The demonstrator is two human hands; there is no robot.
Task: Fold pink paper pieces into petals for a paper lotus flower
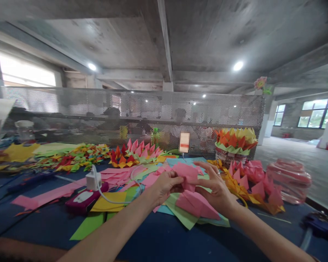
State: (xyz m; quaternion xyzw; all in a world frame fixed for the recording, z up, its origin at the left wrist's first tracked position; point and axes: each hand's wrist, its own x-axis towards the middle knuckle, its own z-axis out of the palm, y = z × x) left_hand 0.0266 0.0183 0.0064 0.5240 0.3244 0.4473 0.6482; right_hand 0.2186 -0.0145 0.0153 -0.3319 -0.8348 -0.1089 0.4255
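Both of my hands meet over the middle of the table on a folded pink paper piece point(186, 174). My left hand point(164, 185) pinches its left side with curled fingers. My right hand point(215, 187) grips its right side, index finger stretched along the top; a ring shows on one finger. Under the hands lies a folded pink paper shape point(196, 204) on loose green, yellow and blue sheets point(180, 214).
Blue table top point(158, 240). A white charger with cable point(93, 179) sits on a magenta device point(83, 199) at left. Pink strips point(51, 194), heaps of folded colourful paper point(71, 156), paper lotus flowers point(236, 140) and a pink plastic jar point(289, 180) stand around. A perforated metal screen point(125, 116) backs the table.
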